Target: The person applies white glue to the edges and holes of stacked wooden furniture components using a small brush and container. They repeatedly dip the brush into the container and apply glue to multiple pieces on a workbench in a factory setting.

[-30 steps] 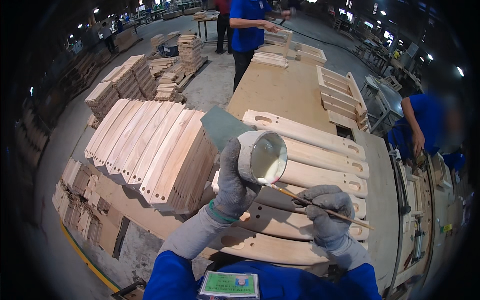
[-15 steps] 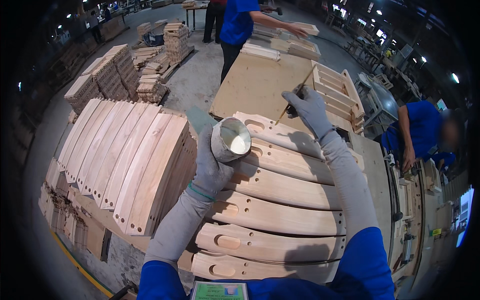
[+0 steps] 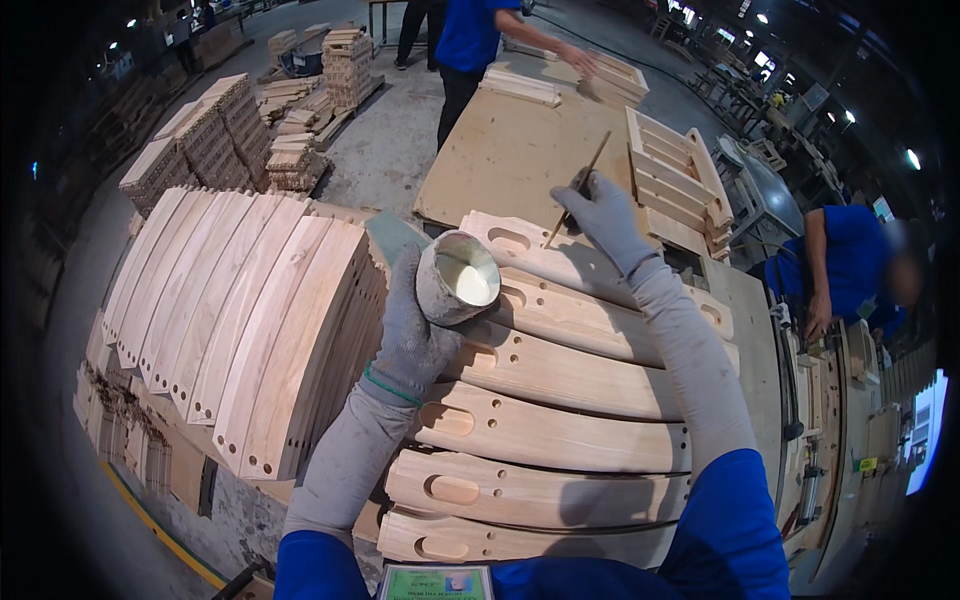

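My gloved left hand [image 3: 415, 330] is wrapped round a cup [image 3: 432, 285] with a whitish, crusted outside. The cup tilts toward me and shows white liquid [image 3: 468, 282] inside, which looks like glue. In my gloved right hand [image 3: 607, 218] a thin stick [image 3: 597, 155] is pinched, slanting downward. Its lower tip is at the farthest curved wooden board [image 3: 560, 262], close to the oval slot; I cannot tell whether it touches. Several such boards, each with a slot and small round holes, lie side by side below my hands, such as the nearer slotted board [image 3: 560, 437].
On the left stands a stack of curved boards [image 3: 240, 300] with holes at their ends. Slatted wooden frames [image 3: 675, 170] lie on the worktable [image 3: 510, 150] at the far right. One co-worker [image 3: 470, 40] reaches across the table's far end; another co-worker [image 3: 845, 265] works at the right.
My right hand has shifted slightly left and the stick stands a little steeper. The cup remains in my left hand. The far co-worker's hand has moved a little left.
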`<state>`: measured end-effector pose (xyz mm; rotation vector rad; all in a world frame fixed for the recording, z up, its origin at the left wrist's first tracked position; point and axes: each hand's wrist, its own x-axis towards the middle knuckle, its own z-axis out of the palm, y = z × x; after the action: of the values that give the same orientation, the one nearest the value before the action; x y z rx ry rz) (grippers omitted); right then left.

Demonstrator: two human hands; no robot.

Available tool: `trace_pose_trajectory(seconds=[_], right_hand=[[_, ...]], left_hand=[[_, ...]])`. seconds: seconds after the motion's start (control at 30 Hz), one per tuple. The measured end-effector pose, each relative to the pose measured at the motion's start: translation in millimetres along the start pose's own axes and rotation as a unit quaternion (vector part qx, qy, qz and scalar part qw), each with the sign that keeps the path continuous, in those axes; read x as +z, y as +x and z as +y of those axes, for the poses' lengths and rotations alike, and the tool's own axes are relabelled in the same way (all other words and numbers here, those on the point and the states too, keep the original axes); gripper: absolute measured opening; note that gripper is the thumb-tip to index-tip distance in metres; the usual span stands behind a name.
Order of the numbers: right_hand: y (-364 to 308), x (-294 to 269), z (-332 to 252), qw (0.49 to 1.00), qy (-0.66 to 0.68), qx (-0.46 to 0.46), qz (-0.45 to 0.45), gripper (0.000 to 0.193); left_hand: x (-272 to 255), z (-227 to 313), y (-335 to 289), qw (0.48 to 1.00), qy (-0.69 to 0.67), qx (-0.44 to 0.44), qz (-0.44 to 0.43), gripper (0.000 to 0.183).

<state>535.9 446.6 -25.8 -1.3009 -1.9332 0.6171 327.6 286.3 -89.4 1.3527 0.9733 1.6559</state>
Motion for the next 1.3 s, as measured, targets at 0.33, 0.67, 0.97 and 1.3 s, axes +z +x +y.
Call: trace_pose_trajectory(seconds=[0.33,0.67,0.97,1.3], right_hand=[[14.5,2.8,12.4,0.999,-0.036,-0.027,-0.022,0.034],[2.1,1.1,3.5,0.998,-0.001,-0.006,-0.065,0.035],[2.4,-11.1,-13.5,0.999,0.037,0.007,-0.031,0.036],[14.1,4.3,11.5,1.0,0.001,-0.017,-0.01,0.043]], left_hand=[[4.0,6.1,0.6,1.0,0.025,0.005,0.004,0.047],[8.2,33.5,9.4,0.838,-0.478,-0.257,0.062,0.047],[5.6,12.1,0.0,0.987,0.141,0.077,0.021,0.06],[6.1,11.3,-0.2,0.998,0.051,0.002,0.042,0.063]])
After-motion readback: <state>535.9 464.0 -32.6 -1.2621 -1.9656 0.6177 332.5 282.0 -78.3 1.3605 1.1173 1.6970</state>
